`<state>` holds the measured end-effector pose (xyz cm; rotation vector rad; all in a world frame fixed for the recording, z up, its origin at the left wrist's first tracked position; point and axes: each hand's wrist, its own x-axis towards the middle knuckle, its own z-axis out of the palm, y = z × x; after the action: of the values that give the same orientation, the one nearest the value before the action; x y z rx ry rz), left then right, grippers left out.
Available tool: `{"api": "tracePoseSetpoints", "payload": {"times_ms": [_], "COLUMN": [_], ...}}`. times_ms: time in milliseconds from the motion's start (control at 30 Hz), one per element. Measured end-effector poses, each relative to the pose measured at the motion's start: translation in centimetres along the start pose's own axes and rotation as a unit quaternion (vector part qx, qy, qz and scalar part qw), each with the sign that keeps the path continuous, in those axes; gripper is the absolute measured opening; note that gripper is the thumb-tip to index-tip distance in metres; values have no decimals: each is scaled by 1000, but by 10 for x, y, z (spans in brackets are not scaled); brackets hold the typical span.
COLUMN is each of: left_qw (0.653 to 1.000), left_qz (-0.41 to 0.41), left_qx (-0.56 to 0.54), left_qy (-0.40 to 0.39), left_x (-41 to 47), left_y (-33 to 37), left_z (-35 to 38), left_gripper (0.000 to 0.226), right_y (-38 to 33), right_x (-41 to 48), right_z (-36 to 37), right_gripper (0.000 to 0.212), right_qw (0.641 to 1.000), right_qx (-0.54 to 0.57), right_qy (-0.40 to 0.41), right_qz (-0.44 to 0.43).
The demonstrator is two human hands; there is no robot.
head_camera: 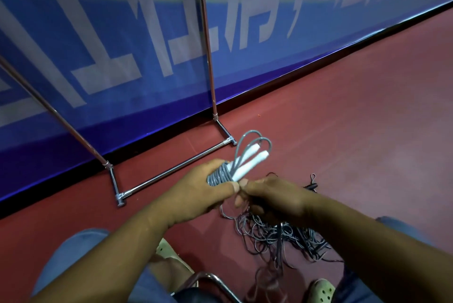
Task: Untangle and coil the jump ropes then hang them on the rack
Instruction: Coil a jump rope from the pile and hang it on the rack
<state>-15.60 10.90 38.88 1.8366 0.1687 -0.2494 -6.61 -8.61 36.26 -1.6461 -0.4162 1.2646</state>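
Observation:
My left hand (pixel 196 189) grips a coiled grey jump rope (pixel 219 176) with two white handles (pixel 247 164) that stick up to the right, grey loops arching above them. My right hand (pixel 269 197) meets the left at the bundle, its fingertips pinching the rope's end beside my left thumb. Below both hands a tangled pile of dark jump ropes (pixel 282 236) lies on the red floor. The metal rack (pixel 171 172) stands ahead on the left, with its base bar on the floor and two uprights rising out of view.
A blue banner wall with white characters (pixel 147 45) runs behind the rack. Red floor (pixel 355 118) stretches to the right. A chrome chair frame (pixel 213 280) sits between my knees, and my feet in pale clogs (pixel 322 290) rest beside the rope pile.

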Motion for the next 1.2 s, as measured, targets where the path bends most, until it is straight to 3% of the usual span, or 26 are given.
{"api": "tracePoseSetpoints", "payload": {"times_ms": [67, 133, 233, 300, 433, 500, 600, 700, 900, 1067, 1200], "left_qw": [1000, 999, 996, 996, 995, 985, 948, 896, 831, 855, 875], "left_qz": [-9, -14, -20, -32, -20, -11, -36, -53, 4, 23, 12], "left_qx": [-5, 41, 77, 75, 86, 154, 304, 440, 555, 512, 475], "left_qy": [13, 25, 31, 33, 48, 73, 83, 32, -40, -74, -93], "left_x": [2, 4, 9, 11, 15, 16, 15, 7, 1, -7, -11], "left_y": [-1, -2, -3, -5, -9, -15, -24, -27, -13, -11, -12], "left_z": [0, -2, -7, -9, -8, -7, -10, -6, 5, 0, 0], "left_gripper": [27, 23, 14, 14, 31, 38, 32, 38, 39, 32, 49], "right_y": [-2, -9, -16, -19, -26, -31, -40, -49, -51, -43, -34], "right_x": [-1, -2, -2, -2, -2, -4, -11, -13, 6, 9, 9], "right_z": [7, 12, 17, 19, 20, 22, 27, 26, 9, 0, -7], "right_gripper": [47, 41, 32, 27, 18, 18, 23, 26, 26, 31, 39], "right_qw": [998, 978, 893, 848, 814, 799, 777, 752, 773, 811, 843], "right_qx": [-39, -179, -429, -510, -561, -578, -599, -620, -602, -558, -514], "right_qy": [48, 97, 120, 115, 117, 126, 138, 154, 154, 134, 120], "right_qz": [-13, -36, -67, -85, -96, -105, -136, -163, -127, -109, -100]}}
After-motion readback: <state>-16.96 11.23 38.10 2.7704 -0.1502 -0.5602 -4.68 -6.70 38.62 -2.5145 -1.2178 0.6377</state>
